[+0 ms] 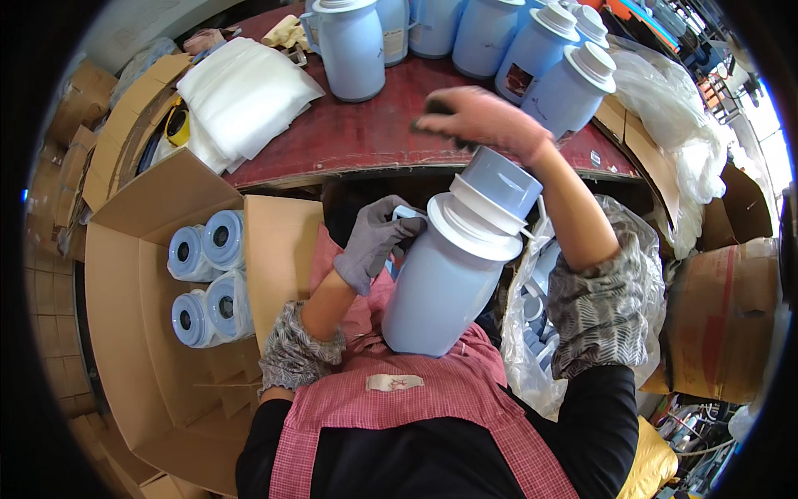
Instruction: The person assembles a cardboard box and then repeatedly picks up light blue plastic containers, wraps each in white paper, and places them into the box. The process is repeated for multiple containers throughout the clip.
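A light-blue vacuum jug [439,280] leans tilted against the lap of my red checked apron. My left hand [380,240], in a grey glove, grips the jug's handle [408,213]. On top of the jug sits a white collar and stopper, with a grey-blue cup-shaped cap [504,181] over it, tilted to the right. My right hand [483,118], in a pink glove with a dark palm, is blurred above the cap and near the table edge. Its fingers look apart, and nothing shows in them.
Several blue jugs [355,53] stand on the red table [280,146] beside a stack of white plastic bags [246,93]. At left, an open carton [115,293] holds several bagged jugs [224,240]. A clear bag of blue parts [530,337] lies right, near a taped carton [717,318].
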Available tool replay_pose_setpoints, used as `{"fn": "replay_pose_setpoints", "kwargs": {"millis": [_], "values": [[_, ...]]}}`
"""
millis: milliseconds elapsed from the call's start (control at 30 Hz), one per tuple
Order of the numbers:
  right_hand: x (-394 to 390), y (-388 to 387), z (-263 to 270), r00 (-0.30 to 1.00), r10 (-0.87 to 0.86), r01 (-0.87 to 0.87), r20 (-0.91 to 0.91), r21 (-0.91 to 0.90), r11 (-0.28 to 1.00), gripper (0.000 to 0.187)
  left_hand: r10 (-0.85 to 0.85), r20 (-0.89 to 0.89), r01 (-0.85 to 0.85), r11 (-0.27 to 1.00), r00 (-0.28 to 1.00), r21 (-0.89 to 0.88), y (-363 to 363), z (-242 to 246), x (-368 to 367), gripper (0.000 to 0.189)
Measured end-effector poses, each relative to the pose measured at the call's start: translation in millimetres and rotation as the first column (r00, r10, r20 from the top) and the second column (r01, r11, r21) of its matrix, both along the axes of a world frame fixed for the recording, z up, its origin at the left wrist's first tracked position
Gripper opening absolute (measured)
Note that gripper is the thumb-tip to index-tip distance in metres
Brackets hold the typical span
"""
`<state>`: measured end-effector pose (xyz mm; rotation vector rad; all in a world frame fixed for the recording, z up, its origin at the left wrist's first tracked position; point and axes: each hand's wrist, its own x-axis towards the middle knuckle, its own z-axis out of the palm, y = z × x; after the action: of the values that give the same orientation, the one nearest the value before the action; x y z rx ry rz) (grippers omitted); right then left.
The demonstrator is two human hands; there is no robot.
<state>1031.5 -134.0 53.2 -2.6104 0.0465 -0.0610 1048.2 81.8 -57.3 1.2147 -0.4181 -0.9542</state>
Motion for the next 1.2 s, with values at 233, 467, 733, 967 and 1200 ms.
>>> {"fn": "replay_pose_setpoints", "kwargs": {"millis": [233, 467, 733, 967, 1200], "values": [[-82.5, 28.5, -16.9, 0.935, -0.136, 0.058, 0.327, 0.237, 0.97, 0.04, 0.163, -0.201, -0.163, 0.986, 0.966, 0.014, 13.0, -20.0, 2.7, 0.009], [-63.2, 28.3, -94.8, 0.841, -0.245, -0.452, 0.482, 0.876, 0.168, 0.043, -0.011, -0.312, -0.056, 0.977, 0.95, -0.206, -12.8, -88.9, 12.7, 0.022], [-79.4, 36.9, -114.9, 0.924, -0.206, -0.198, 0.324, 0.862, 0.466, 0.053, 0.08, -0.176, -0.097, 0.991, 0.981, -0.09, 10.9, -98.1, 1.2, 0.031], [-78.7, 35.1, -73.5, 0.938, -0.194, 0.199, 0.287, 0.014, 0.98, 0.046, 0.064, 0.142, -0.068, 0.997, 0.988, 0.024, 33.6, -4.2, -52.0, 0.043], [-20.7, 23.8, -65.6, 0.922, -0.18, 0.086, 0.342, 0.274, 0.958, 0.032, 0.056, 0.79, -0.084, 0.996, 0.611, -0.006, 9.3, -15.2, -65.2, 0.06]]}}
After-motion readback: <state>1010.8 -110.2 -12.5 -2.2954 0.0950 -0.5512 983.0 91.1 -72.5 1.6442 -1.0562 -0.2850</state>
